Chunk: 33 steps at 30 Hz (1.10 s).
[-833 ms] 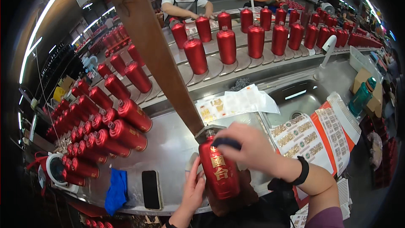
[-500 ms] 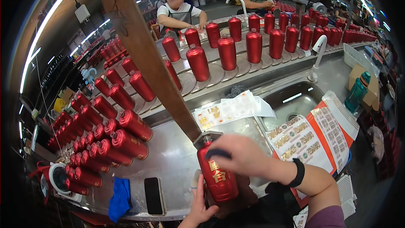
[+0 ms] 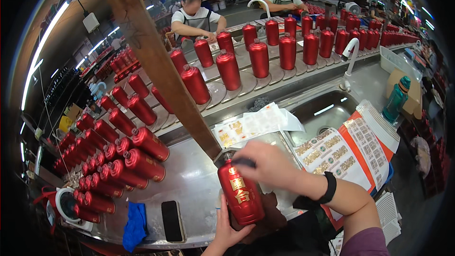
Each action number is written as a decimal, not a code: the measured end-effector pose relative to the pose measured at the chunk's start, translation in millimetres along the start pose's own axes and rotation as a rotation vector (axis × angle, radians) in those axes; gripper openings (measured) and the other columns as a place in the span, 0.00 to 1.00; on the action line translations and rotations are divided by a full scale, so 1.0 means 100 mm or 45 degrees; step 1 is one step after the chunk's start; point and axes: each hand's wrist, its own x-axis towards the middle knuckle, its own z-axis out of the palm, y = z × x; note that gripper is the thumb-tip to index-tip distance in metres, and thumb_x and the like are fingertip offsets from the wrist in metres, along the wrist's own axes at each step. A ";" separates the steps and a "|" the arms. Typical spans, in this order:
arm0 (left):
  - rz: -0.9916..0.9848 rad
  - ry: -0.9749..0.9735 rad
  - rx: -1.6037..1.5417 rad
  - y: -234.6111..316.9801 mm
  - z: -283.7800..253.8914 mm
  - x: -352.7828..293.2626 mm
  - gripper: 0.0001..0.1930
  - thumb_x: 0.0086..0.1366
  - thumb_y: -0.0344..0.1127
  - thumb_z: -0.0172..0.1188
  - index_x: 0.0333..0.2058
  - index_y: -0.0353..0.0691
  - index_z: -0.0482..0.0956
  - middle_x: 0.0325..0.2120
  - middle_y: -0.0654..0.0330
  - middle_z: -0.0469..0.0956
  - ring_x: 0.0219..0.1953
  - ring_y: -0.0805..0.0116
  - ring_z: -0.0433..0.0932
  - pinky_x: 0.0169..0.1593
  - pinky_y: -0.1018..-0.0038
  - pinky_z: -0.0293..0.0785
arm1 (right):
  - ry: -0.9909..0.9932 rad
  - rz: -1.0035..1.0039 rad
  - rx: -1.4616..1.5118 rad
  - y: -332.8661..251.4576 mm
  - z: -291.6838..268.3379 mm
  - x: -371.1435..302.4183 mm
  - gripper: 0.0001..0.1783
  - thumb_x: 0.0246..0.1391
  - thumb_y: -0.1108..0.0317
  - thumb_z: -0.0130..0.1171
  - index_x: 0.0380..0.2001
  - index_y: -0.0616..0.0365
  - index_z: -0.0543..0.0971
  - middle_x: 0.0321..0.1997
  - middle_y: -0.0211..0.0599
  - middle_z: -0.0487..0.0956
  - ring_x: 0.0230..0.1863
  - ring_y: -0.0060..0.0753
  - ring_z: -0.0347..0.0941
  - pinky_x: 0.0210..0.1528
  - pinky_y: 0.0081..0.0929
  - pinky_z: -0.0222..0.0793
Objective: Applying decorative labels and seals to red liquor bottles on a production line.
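A glossy red bottle (image 3: 241, 199) with gold characters lies tilted before me, its clear neck pointing away, near the foot of a wooden post. My left hand (image 3: 230, 231) holds it low on the left side, thumb across its base end and fingers along its flank. Over the bottle's shoulder is my right hand (image 3: 271, 163), blurred by motion, closed round a dark flat pad (image 3: 244, 162). That pad is at the bottle's upper front; whether it touches the surface I cannot tell. Sheets of gold-and-white stickers (image 3: 327, 154) lie right of my right forearm.
The wooden post (image 3: 161, 66) rises from the steel counter (image 3: 189, 170). Many red bottles (image 3: 142, 163) lie stacked left; others ride a conveyor (image 3: 246, 78) ahead. A phone (image 3: 172, 221), blue cloth (image 3: 135, 225), sink (image 3: 324, 118), faucet (image 3: 348, 66) and green flask (image 3: 397, 99) surround me. Two people work opposite.
My right hand and pad have shifted slightly up the bottle, uncovering more gold characters. My left thumb now lies against the bottle's lower end. Conveyor bottles stand in changed positions.
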 end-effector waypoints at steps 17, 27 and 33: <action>0.029 0.020 -0.012 0.03 -0.02 0.08 0.60 0.50 0.45 0.77 0.71 0.29 0.44 0.65 0.41 0.59 0.67 0.49 0.62 0.67 0.58 0.58 | 0.076 0.018 0.103 0.13 -0.05 0.18 0.14 0.50 0.62 0.65 0.37 0.58 0.84 0.31 0.43 0.79 0.37 0.45 0.77 0.42 0.37 0.73; -0.001 0.020 0.032 0.06 -0.03 0.07 0.60 0.50 0.44 0.77 0.70 0.28 0.44 0.65 0.38 0.58 0.61 0.42 0.65 0.64 0.57 0.61 | 0.139 0.318 0.315 -0.06 -0.08 0.17 0.14 0.49 0.59 0.64 0.35 0.56 0.84 0.36 0.47 0.81 0.42 0.52 0.77 0.48 0.42 0.72; -0.010 0.037 0.064 0.06 -0.03 0.08 0.58 0.51 0.44 0.76 0.71 0.32 0.46 0.67 0.43 0.56 0.67 0.50 0.61 0.68 0.59 0.58 | 0.113 0.430 0.327 0.10 -0.06 0.06 0.16 0.50 0.61 0.69 0.39 0.59 0.84 0.36 0.44 0.82 0.40 0.42 0.80 0.47 0.35 0.73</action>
